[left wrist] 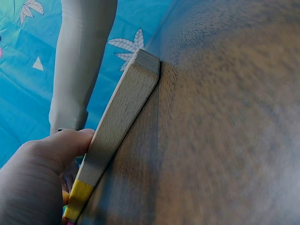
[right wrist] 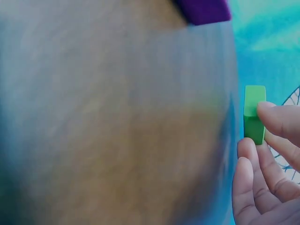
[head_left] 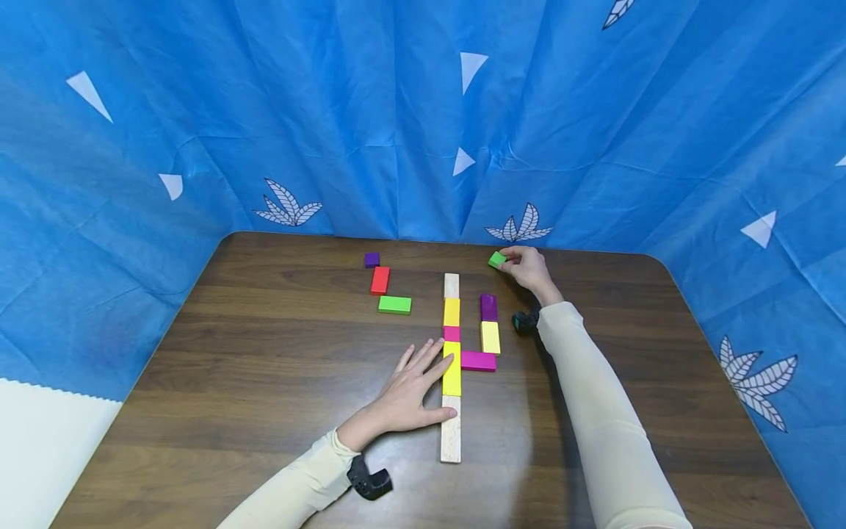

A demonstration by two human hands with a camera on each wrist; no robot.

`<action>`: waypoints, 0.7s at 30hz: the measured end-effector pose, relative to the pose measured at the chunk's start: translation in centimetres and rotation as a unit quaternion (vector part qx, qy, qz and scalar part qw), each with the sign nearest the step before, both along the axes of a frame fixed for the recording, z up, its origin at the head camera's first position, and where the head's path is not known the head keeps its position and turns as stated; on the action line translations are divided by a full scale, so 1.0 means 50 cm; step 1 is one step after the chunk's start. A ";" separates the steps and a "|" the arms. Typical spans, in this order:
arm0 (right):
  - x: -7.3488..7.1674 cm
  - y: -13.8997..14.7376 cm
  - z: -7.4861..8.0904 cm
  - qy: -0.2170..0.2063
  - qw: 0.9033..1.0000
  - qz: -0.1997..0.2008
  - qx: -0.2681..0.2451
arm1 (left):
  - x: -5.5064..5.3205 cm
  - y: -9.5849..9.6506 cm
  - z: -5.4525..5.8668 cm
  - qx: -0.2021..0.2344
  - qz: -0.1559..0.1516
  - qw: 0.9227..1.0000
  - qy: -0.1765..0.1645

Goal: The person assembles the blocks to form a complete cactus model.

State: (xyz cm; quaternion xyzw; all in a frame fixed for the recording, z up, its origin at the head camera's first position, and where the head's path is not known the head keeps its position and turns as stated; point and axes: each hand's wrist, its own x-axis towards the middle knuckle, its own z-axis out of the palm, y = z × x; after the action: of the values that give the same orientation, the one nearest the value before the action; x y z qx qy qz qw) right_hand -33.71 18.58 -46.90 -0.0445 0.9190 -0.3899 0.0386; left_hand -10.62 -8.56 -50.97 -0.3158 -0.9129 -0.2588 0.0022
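Note:
At the far side of the table, my right hand (head_left: 529, 270) pinches a small green block (head_left: 496, 259) between thumb and fingertips. The right wrist view shows this green block (right wrist: 254, 101) from close by, with the thumb on one face. My left hand (head_left: 406, 393) is spread along a straight column of blocks, its fingertips on the long yellow block (head_left: 452, 378) and its thumb on the plain wooden block (head_left: 451, 441). Farther up the column come a pink block (head_left: 452, 334), an orange-yellow block (head_left: 452, 312) and another plain wooden block (head_left: 452, 285).
Right of the column, a magenta block (head_left: 479, 361) extends sideways, with a pale yellow block (head_left: 490, 338) and a purple block (head_left: 488, 307) above it. Left stand a green block (head_left: 394, 305), a red block (head_left: 380, 281) and a violet block (head_left: 372, 260). A blue curtain (head_left: 370, 147) hangs behind the table.

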 end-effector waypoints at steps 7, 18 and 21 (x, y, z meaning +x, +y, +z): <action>-0.007 -0.030 0.018 0.013 0.999 0.037 -0.011 | 0.000 -0.002 -0.003 -0.007 0.003 1.000 -0.007; -0.001 -0.101 0.039 0.025 0.995 0.098 -0.006 | 0.001 0.000 0.000 -0.004 0.001 1.000 -0.008; 0.000 -0.118 0.040 0.032 0.993 0.118 -0.002 | 0.001 0.000 0.000 -0.003 0.001 1.000 -0.002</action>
State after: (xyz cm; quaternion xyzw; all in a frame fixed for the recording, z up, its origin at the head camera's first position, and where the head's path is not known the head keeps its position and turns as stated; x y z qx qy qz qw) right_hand -33.71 12.67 -44.90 -0.1652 0.9074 -0.3826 0.0544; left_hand -10.55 -8.58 -50.96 -0.3139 -0.9140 -0.2569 -0.0003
